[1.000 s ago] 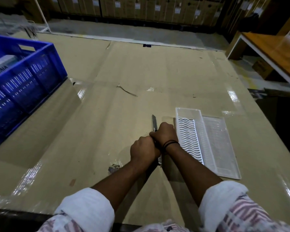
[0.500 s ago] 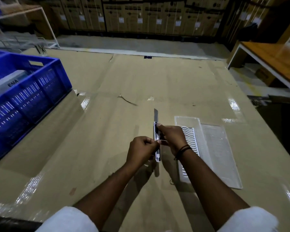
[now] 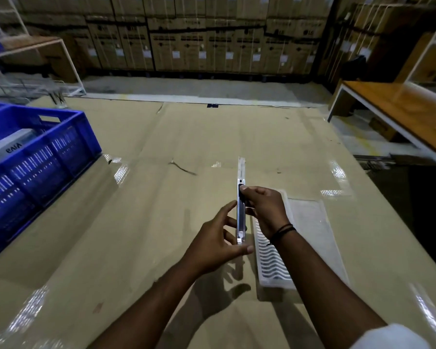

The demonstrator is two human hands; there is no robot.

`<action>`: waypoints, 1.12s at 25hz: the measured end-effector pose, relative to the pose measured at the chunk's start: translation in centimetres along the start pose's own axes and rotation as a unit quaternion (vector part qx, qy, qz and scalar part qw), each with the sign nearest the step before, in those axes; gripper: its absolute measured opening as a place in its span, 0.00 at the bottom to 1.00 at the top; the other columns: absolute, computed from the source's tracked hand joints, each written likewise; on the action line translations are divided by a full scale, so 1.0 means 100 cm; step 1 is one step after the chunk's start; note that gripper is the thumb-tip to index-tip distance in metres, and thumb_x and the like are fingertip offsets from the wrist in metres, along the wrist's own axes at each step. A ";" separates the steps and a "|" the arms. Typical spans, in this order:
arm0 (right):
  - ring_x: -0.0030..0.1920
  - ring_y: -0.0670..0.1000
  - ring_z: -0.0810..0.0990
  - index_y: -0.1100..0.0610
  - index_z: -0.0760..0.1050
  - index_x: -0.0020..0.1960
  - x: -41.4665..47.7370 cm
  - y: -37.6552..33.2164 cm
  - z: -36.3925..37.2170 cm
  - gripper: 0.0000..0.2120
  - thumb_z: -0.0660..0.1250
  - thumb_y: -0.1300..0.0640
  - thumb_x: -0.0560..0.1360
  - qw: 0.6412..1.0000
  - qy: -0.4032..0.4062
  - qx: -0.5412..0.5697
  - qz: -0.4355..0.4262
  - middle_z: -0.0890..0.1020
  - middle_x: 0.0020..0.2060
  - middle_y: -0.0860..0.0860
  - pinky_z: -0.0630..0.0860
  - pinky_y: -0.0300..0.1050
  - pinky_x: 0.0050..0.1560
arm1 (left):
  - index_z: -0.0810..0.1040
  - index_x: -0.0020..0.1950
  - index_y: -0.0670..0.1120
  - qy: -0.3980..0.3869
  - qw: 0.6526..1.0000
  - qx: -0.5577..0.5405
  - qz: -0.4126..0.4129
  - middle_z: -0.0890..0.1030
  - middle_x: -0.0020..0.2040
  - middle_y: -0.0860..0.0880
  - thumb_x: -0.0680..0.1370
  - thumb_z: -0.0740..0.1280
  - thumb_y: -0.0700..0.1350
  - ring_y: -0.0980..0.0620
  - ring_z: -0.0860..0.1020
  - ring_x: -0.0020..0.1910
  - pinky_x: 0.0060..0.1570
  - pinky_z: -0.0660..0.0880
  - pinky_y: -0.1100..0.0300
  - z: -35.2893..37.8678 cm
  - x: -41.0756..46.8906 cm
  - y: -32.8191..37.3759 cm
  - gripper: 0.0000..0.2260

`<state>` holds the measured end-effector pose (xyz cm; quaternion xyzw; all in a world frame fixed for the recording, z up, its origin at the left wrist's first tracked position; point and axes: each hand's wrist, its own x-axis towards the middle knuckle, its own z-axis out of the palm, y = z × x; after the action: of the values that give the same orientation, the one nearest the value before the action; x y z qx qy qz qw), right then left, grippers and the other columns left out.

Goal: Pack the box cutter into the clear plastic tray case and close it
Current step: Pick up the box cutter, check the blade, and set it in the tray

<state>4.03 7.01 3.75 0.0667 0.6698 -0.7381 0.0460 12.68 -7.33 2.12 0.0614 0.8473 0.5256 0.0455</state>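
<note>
Both hands hold the box cutter [image 3: 241, 212], a slim silver knife with a dark slider, lifted above the cardboard-covered table [image 3: 161, 137] with its blade pointing away from me. My left hand [image 3: 219, 244] grips its near end. My right hand [image 3: 264, 210] pinches it from the right, thumb on the slider, and the blade sticks out far. The clear plastic tray case [image 3: 310, 238] lies open and flat on the table just to the right, a ribbed half nearer the hands and a plain half beyond. My right wrist covers part of it.
A blue plastic crate [image 3: 35, 159] holding a white box stands at the table's left. A wooden bench with a white frame [image 3: 393, 114] is off to the right. Stacked cartons [image 3: 212, 36] line the far wall. A white metal rack [image 3: 35, 54] stands far left.
The hands have lifted the box cutter off the table and turned it edge-up. The blade now sticks out further. The camera has tilted up.
</note>
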 end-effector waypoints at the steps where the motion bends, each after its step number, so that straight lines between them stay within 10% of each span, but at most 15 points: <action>1: 0.38 0.55 0.80 0.63 0.85 0.44 -0.001 -0.001 -0.002 0.08 0.72 0.59 0.75 1.000 -0.002 0.002 -0.005 0.83 0.36 0.57 0.78 0.48 0.40 | 0.59 0.80 0.63 -0.006 1.000 0.009 0.011 0.81 0.58 0.57 0.67 0.81 0.53 0.56 0.85 0.40 0.42 0.82 0.64 0.001 -0.001 0.002 0.47; 28: 0.47 0.52 0.84 0.50 0.82 0.62 -0.035 0.000 -0.043 0.25 0.66 0.69 0.70 0.995 -0.057 -0.047 -0.065 0.87 0.49 0.52 0.83 0.52 0.49 | 0.60 0.80 0.63 0.036 0.998 -0.019 0.041 0.84 0.52 0.57 0.69 0.81 0.48 0.53 0.84 0.39 0.45 0.84 0.58 0.033 0.007 0.020 0.45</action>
<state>7.65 11.17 3.89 -0.0209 0.7029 -0.7099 0.0392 12.62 -3.39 2.41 0.0767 0.8350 0.5449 -0.0053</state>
